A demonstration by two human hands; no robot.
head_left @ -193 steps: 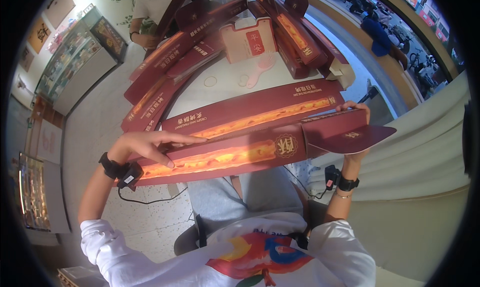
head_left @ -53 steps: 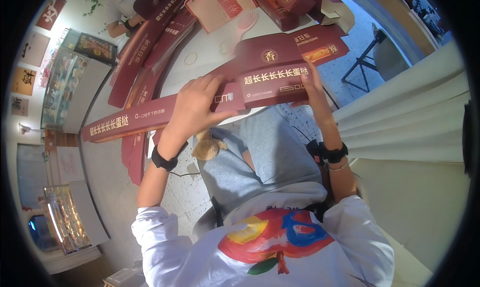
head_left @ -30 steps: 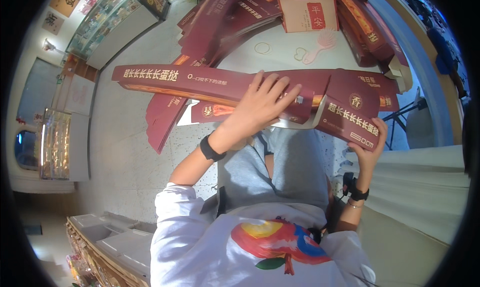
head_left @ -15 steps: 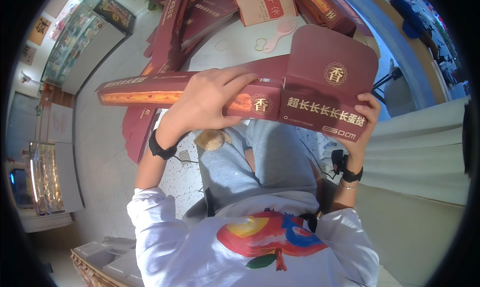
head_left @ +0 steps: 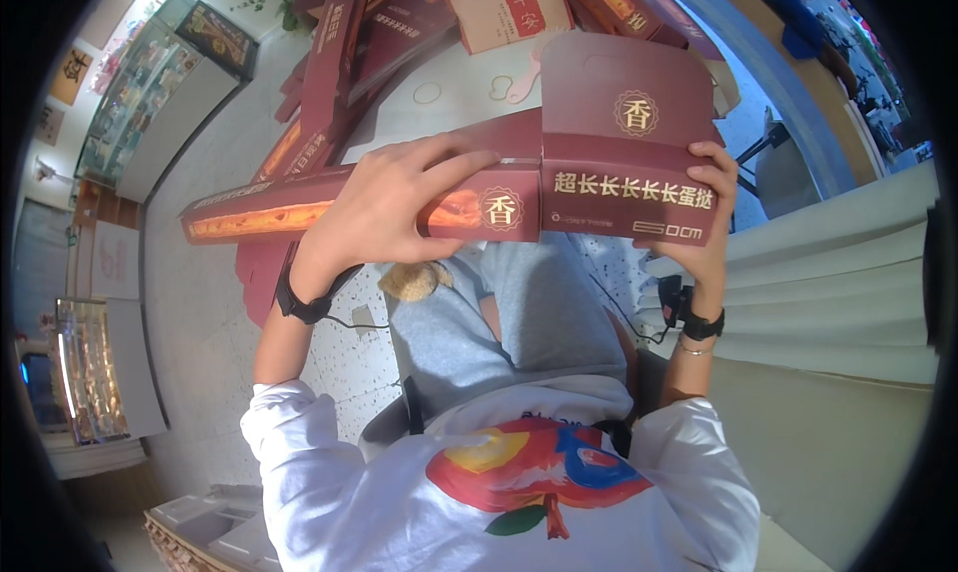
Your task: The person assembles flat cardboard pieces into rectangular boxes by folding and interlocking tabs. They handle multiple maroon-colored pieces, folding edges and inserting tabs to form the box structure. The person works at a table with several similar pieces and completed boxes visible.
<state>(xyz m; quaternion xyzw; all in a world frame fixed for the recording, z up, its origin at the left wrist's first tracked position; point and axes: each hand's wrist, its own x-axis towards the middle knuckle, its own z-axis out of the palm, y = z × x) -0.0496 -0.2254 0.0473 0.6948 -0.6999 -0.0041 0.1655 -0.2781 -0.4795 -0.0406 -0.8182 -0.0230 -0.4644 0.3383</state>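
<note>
A long, narrow maroon cardboard box lies across my front above my lap, with a pastry picture and gold print on its near side. Its right end has a wide flap standing up. My left hand is closed over the box left of its middle, thumb on the near side and fingers over the top. At the right end, my right hand grips the box's edge, fingertips folded over the side. Behind the flap, a pink hairbrush is mostly hidden on the white table.
More long maroon boxes are piled at the far left, and others at the far right. A beige bag with a red panel stands between them. Two thin rings lie on the table. A pale curtain hangs at right.
The right end of the box has swung left and levelled out, and its flap now covers most of the hairbrush. Both hands keep their hold. The view has shifted slightly.
</note>
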